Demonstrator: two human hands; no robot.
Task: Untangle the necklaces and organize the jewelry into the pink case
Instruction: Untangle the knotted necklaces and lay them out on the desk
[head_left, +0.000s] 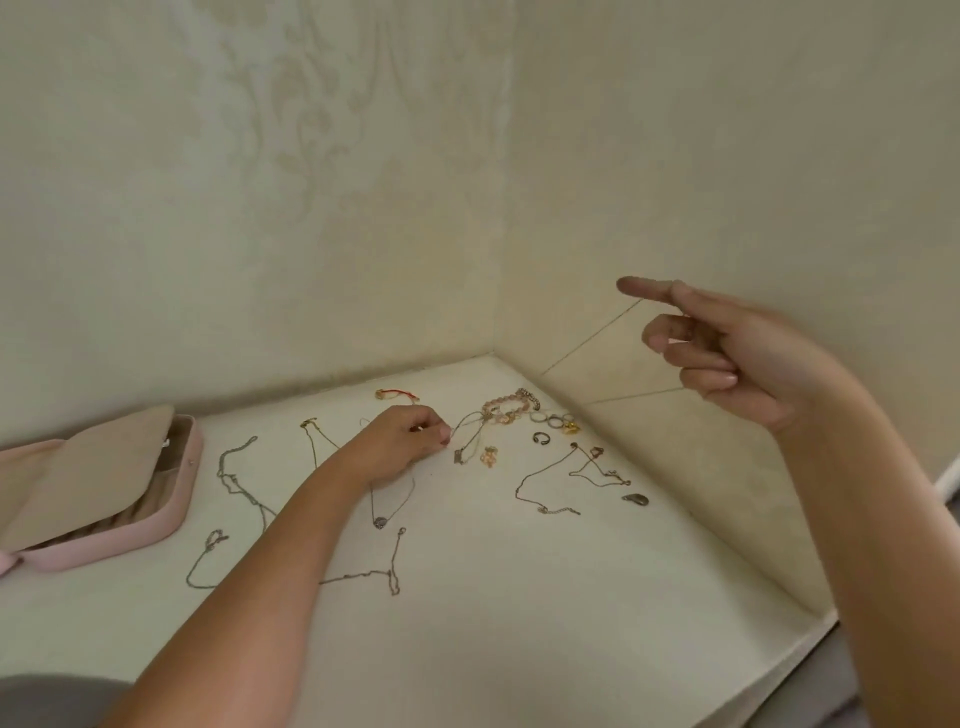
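My left hand (402, 441) lies on the white table and pinches a thin chain necklace (470, 434) whose loop trails to its right. My right hand (727, 353) is raised in the air at the right, index finger stretched out, the other fingers loosely curled, holding nothing. The pink case (171, 512) stands open at the left edge, a beige flap lying over its compartments. Several loose chains are spread on the table: one at the left (236, 478), one with a round pendant (381, 521), one in front (384, 571) and one at the right (550, 483).
Beaded bracelets (506, 408), several rings (553, 421), a red cord bracelet (397, 395), small earrings (488, 457) and a dark oval charm (636, 500) lie near the back corner. Walls enclose the table (519, 623) at the back and right; its front edge runs at lower right.
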